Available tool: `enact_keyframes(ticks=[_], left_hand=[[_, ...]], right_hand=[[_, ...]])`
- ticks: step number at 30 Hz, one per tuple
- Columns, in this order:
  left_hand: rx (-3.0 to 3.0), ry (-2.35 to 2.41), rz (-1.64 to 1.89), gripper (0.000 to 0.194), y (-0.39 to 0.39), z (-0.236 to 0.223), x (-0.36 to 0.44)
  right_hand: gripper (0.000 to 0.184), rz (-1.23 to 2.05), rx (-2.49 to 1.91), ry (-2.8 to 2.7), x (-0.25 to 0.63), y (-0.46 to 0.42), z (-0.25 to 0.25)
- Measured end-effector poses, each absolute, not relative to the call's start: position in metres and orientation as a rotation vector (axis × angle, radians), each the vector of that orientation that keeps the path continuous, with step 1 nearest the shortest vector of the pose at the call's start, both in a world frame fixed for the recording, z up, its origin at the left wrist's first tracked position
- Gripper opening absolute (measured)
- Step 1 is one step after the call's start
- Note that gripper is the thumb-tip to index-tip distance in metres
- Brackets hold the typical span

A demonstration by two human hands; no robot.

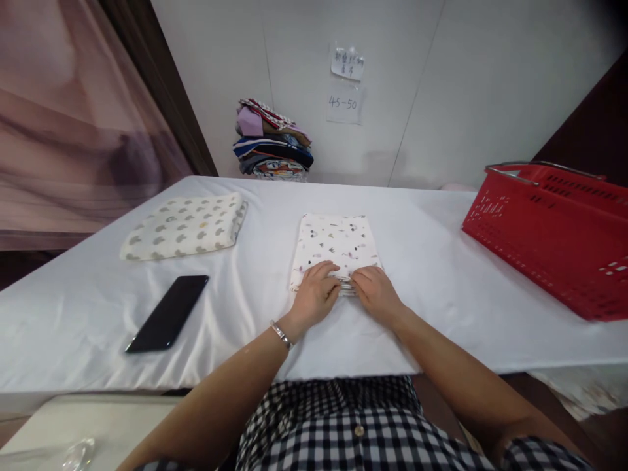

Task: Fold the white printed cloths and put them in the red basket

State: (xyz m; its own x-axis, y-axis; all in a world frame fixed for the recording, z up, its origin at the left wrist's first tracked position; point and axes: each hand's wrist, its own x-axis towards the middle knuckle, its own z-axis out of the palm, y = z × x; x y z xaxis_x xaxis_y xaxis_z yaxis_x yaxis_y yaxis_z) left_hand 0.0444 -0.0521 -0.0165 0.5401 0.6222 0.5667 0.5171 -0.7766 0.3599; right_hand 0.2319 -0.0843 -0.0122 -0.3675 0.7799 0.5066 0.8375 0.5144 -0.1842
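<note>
A folded white cloth (336, 239) with small printed figures lies flat in the middle of the white-covered table. Its layered near edge faces me. My left hand (318, 288) grips the left part of that edge, fingers curled over the top. On the right part of the same edge, my right hand (377, 291) pinches the layers between thumb and fingers. A short stretch of stacked folds shows between the two hands. To the left lies another folded cloth (186, 226), cream with grey printed shapes, touched by neither hand.
A black phone-like slab (169, 314) rests on the table (245, 327) at the left. The red basket (549, 235) with metal handles stands at the right. Behind the table, a pile of folded fabrics (272, 144) sits against the wall, beside paper signs (344, 101).
</note>
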Motion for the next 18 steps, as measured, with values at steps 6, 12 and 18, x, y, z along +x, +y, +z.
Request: enact_keyframes(ticks=[6,12,18], left_hand=[[2.569,0.963,1.104,0.015,-0.0528,-0.0148,0.0455],[2.6,0.966,1.102,0.015,-0.0506,-0.0155,0.0459],[2.717,1.0,1.048,0.012,-0.0515,-0.0147,0.0436]], right_hand=[[0.023,-0.144,-1.302,-2.239,0.2321,-0.0864,-0.0113],[0.02,-0.096,-1.283,-2.269,0.234,-0.0864,-0.0121],[0.016,-0.051,-1.293,-2.204,0.235,-0.0848,-0.0136]])
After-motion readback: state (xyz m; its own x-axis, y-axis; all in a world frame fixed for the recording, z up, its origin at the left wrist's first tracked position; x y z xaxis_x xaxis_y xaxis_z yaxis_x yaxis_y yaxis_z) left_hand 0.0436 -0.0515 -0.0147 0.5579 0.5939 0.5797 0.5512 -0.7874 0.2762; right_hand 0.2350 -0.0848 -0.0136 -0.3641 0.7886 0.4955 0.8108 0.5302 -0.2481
